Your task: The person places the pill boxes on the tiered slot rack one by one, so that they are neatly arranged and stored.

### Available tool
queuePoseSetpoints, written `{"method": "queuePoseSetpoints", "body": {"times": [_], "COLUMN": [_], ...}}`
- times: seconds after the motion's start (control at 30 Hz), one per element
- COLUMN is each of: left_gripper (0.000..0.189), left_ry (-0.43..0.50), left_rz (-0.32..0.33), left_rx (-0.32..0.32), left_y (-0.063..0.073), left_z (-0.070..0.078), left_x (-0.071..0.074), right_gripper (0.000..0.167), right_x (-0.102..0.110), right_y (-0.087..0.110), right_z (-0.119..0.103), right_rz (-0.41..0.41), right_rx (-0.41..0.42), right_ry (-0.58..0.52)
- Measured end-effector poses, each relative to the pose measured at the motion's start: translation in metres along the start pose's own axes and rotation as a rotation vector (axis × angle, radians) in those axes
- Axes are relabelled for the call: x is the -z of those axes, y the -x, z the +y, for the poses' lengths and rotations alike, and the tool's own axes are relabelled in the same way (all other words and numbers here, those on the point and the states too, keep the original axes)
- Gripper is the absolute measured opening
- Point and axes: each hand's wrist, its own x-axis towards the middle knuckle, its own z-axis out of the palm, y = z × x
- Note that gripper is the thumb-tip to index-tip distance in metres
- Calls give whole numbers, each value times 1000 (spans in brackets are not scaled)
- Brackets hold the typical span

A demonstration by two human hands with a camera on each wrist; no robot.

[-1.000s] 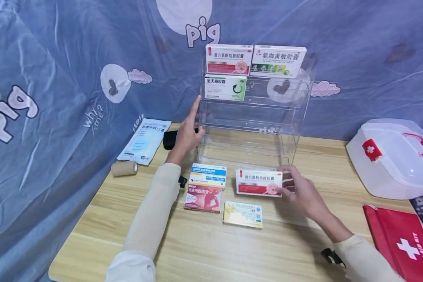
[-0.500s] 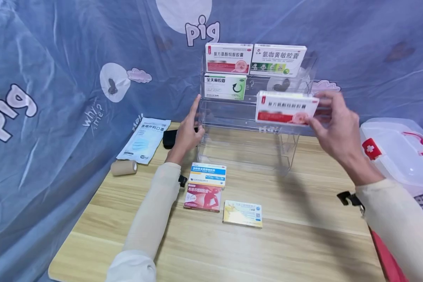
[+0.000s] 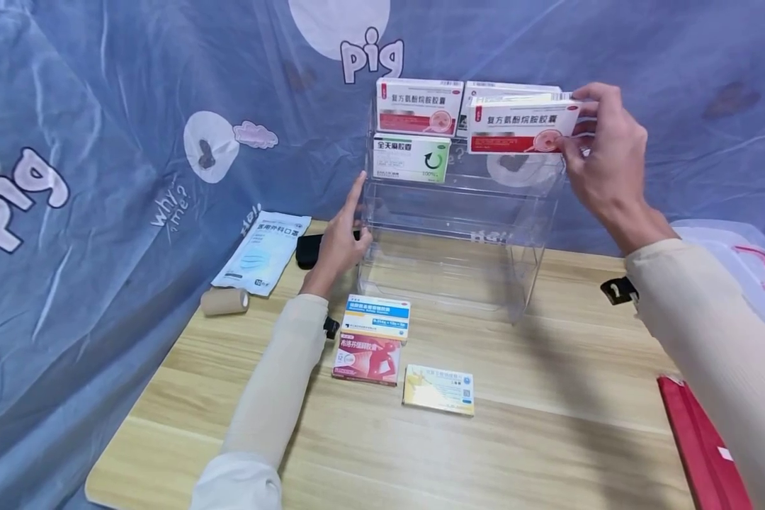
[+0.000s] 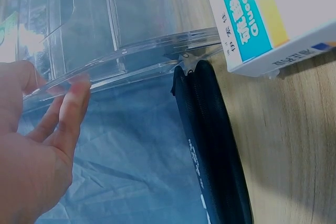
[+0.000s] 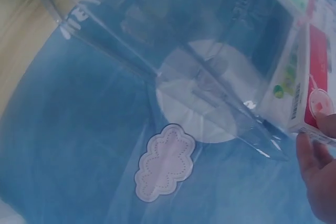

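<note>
- Blue cloth (image 3: 115,142) hangs behind the table (image 3: 338,453).
- Tan roll (image 3: 225,301) lies on its side, just beside the mask pack (image 3: 261,251), which lies flat.
- Black case (image 3: 308,251) sits behind the left wrist; the left wrist view shows its zip.
- Left hand (image 3: 341,244) touches the left side of the clear rack (image 3: 446,190), its fingers apart and mostly straight, index pointing up; it grasps no box.
- Red box (image 3: 366,359) lies flat on the table, in front of the blue box (image 3: 377,317), close against it.
- Green box (image 3: 411,159) stands in the rack's second tier, below the shelf box (image 3: 418,108), which stands in the top tier.
- Yellow box (image 3: 439,389) lies flat on the table, right of the red box and apart from it.
- White box (image 3: 497,88) stands in the top tier beside the shelf box, mostly hidden by the held box (image 3: 516,126).
- Held box is upright in front of it, red and white; whether the two touch, I cannot tell.
- Right hand (image 3: 608,152) pinches the held box by its right end, thumb in front, fingers behind.
- Red pouch (image 3: 701,440) and white tub (image 3: 733,248) are partly covered by the right sleeve (image 3: 720,340).
</note>
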Motion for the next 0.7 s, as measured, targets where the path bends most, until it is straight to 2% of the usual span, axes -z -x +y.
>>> {"method": "queuePoseSetpoints", "body": {"times": [0.17,0.4,0.47,0.6,0.7], "left_gripper": [112,113,113,113,113], "left_ry": [11,11,7,2,0], "left_rz": [-4,-7,-8,-10,-11], "left_rx": [-5,-5,-2,4,2], "left_y": [2,2,1,0,0], "left_z": [-2,-2,-2,-1,-1], "left_x": [-2,-2,-2,0,0], "right_gripper": [49,53,54,50,45], "right_x": [-10,-12,-11,-14,-18], "right_y": [-8,-9,-8,-6,-2], "right_z": [6,10,10,8,8], "right_rz": [-62,-307,-356,-398,-406], "right_rx": [59,23,11,4,51], "right_ry": [88,226,263,315,356]}}
